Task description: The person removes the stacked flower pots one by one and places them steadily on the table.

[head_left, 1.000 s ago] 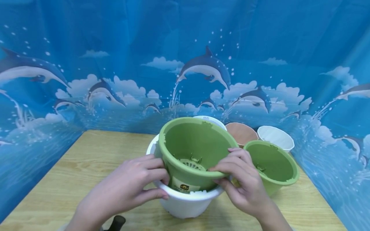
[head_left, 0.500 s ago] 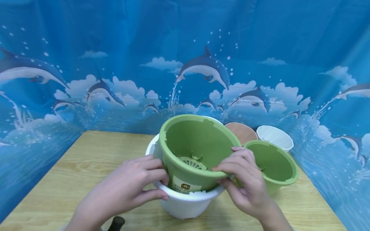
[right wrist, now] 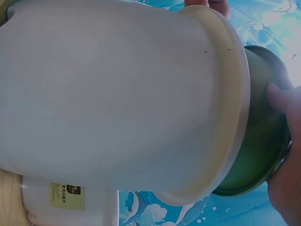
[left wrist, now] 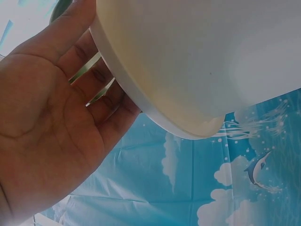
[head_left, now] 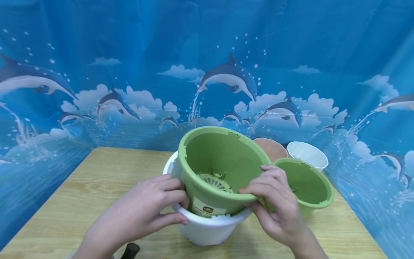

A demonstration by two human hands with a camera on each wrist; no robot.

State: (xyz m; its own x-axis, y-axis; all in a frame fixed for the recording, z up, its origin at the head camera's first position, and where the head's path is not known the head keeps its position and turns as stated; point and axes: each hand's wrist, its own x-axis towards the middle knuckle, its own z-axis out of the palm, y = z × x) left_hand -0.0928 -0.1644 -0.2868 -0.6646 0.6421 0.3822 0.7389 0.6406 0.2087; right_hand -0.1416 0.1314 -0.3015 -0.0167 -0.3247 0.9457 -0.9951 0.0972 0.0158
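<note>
A green plastic flowerpot (head_left: pixel 223 158) with a slotted base and a small label sits tilted inside a white flowerpot (head_left: pixel 207 230), its rim raised above the white one. My left hand (head_left: pixel 152 201) grips the white pot's rim at the left, thumb outside and fingers over the edge. In the left wrist view those fingers hook over the white rim (left wrist: pixel 127 80). On the near right side of the green rim, my right hand (head_left: pixel 275 201) pinches with thumb below and fingers above. The right wrist view shows the green pot (right wrist: pixel 258 127) projecting past the white rim.
Another green pot (head_left: pixel 307 183) stands at the right, with a terracotta-coloured pot (head_left: pixel 270 149) and a white faceted pot (head_left: pixel 307 154) behind it. A labelled white pot (right wrist: pixel 99 200) shows in the right wrist view. A dark handle-like object (head_left: pixel 130 250) lies near my left wrist.
The green pot has risen slightly and shifted a little right in the white pot, and my right hand has moved with it. My left hand keeps its place on the white rim.
</note>
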